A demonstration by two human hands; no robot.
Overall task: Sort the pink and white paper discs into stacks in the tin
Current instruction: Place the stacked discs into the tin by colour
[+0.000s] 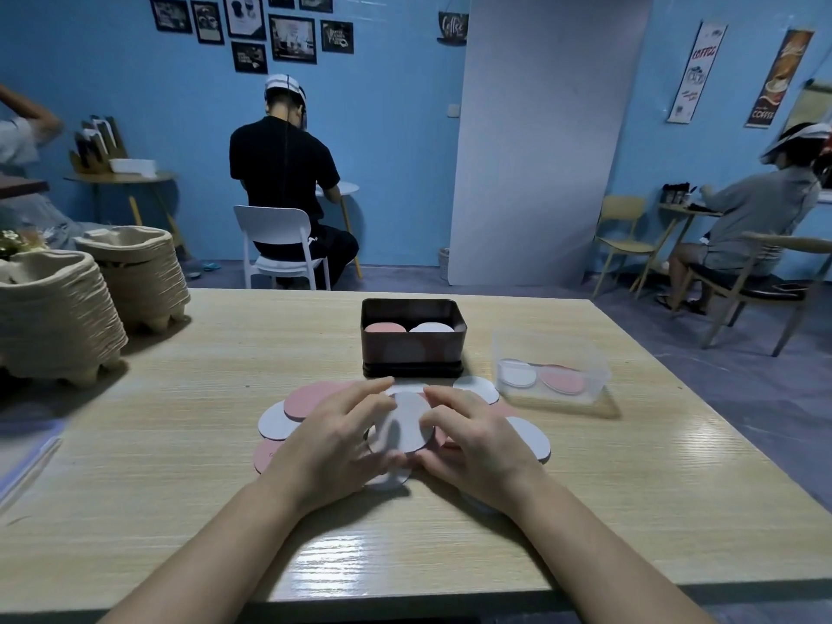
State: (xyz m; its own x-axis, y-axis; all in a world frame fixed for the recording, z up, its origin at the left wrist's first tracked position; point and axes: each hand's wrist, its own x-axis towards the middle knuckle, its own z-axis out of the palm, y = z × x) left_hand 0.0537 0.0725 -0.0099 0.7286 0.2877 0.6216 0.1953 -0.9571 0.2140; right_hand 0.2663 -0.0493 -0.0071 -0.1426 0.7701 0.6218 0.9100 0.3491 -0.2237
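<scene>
On the left of the table (180,443), trays (58,317) stand well apart from our work. Our left hand (333,439) and right hand (481,443) both pinch one white disc (403,425), tilted up above the loose pile (310,398). We should check it is single, then lift it over the tin (412,358) wall onto the white stack (431,327). The clear box (551,385) to the right leaves room.

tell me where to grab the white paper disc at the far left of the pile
Take the white paper disc by its bare left rim, coming in from the left. It lies flat on the pale wooden table, and its right side is tucked under a round pink paper disc, so only that left edge is free, probably for a thumb-and-finger pinch.
</scene>
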